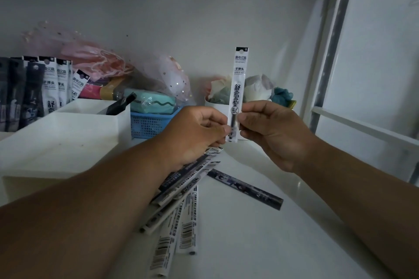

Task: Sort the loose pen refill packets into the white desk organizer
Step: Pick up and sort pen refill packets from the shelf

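Desk (pixel 260 233); packets (pixel 179 206) half under forearm

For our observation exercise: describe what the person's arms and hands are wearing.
Nothing is worn: the left hand and right hand are bare, without rings, gloves or watch visible. Both forearms are bare as far as the picture shows; no sleeve appears.

Left forearm (pixel 95 199) hides part of the loose packets (pixel 181 206).
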